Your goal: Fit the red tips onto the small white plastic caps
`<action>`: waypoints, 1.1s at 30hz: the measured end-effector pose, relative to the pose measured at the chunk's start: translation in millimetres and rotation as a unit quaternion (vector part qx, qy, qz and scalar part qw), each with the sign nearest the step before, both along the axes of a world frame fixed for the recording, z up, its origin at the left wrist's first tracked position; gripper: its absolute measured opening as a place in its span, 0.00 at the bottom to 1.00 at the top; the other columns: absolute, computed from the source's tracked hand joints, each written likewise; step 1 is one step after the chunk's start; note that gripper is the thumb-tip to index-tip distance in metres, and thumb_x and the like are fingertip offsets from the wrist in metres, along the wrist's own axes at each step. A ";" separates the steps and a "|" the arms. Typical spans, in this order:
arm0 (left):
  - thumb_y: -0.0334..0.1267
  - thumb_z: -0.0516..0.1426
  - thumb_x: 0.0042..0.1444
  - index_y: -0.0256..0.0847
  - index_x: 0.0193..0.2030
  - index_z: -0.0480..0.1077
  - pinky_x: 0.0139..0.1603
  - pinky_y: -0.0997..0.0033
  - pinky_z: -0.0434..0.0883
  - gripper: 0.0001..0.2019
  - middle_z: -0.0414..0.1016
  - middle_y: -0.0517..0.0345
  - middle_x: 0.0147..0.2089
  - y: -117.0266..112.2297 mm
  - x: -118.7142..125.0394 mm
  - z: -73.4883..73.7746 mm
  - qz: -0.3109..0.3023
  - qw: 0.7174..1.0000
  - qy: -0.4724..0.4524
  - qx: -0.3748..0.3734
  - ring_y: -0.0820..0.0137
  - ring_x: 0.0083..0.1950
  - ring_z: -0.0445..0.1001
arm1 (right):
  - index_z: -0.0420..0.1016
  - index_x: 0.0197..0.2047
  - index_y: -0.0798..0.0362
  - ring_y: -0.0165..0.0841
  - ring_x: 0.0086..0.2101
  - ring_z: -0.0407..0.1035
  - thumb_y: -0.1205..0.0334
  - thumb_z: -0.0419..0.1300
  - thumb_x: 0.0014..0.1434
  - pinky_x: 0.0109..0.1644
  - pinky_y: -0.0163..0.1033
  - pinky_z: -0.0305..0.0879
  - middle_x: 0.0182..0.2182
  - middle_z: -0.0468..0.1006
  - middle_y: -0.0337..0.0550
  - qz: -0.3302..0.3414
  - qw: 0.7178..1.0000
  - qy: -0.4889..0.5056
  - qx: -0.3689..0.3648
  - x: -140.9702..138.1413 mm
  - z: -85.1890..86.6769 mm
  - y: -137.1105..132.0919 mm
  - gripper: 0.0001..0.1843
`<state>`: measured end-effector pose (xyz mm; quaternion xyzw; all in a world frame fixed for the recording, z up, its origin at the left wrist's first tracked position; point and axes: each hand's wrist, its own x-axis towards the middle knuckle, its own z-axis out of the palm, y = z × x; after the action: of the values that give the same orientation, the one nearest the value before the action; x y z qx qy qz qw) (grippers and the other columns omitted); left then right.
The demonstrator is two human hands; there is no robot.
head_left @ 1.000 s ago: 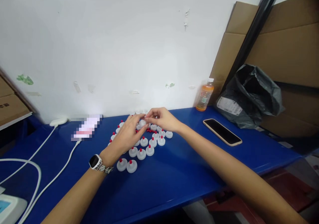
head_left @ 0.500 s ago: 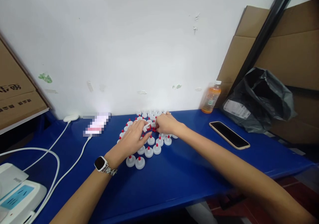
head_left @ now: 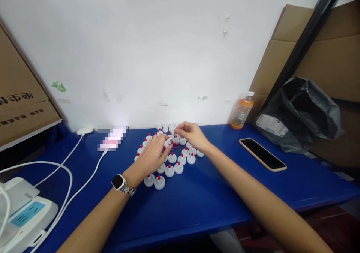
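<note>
Several round white bottle caps with red tips stand on the blue table, such as the white cap at the near end of the group. My left hand, with a watch on its wrist, is closed around a white nozzle cap that shows between thumb and fingers. My right hand hovers just right of it, thumb and forefinger pinched together. What is in that pinch is too small to make out. Between the hands lie loose small red tips on the table.
A phone lies to the right, near an orange drink bottle and a grey plastic bag. White cables and a power strip occupy the left. The white wall rises behind the table.
My right hand has lifted up from the loose red tips, its fingers now pinched beside the left hand. My left hand keeps hold of the white nozzle cap. The view has shifted slightly.
</note>
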<state>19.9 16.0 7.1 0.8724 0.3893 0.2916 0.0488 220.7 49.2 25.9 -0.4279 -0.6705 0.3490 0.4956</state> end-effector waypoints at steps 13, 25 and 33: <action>0.44 0.46 0.70 0.40 0.50 0.62 0.47 0.55 0.67 0.11 0.69 0.50 0.44 -8.1 7.3 0.2 0.013 1.000 -0.009 0.014 0.59 0.45 0.68 | 0.70 0.28 0.53 0.27 0.26 0.64 0.47 0.72 0.45 0.32 0.35 0.60 0.23 0.72 0.34 0.008 0.980 0.196 -0.028 -28.3 -19.2 -24.9 0.21; 0.47 0.47 0.70 0.44 0.63 0.55 0.47 0.60 0.71 0.19 0.71 0.51 0.50 -15.6 25.1 16.5 -0.051 0.987 -0.130 -0.082 0.65 0.43 0.73 | 0.67 0.25 0.52 0.28 0.25 0.67 0.47 0.72 0.45 0.31 0.35 0.63 0.22 0.75 0.36 0.050 0.965 0.258 -0.020 -23.2 7.6 -40.3 0.21; 0.53 0.51 0.66 0.44 0.69 0.52 0.57 0.53 0.68 0.29 0.69 0.48 0.57 10.4 67.6 36.4 -0.054 0.996 -0.071 -0.033 0.57 0.58 0.69 | 0.70 0.30 0.52 0.30 0.26 0.68 0.55 0.66 0.54 0.32 0.35 0.63 0.24 0.75 0.38 -0.126 0.986 0.014 0.106 77.6 19.7 -23.2 0.12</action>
<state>87.5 26.4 43.5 0.8672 0.3469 0.3364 0.1202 298.3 26.0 45.6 -0.4491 -0.6375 0.2161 0.5876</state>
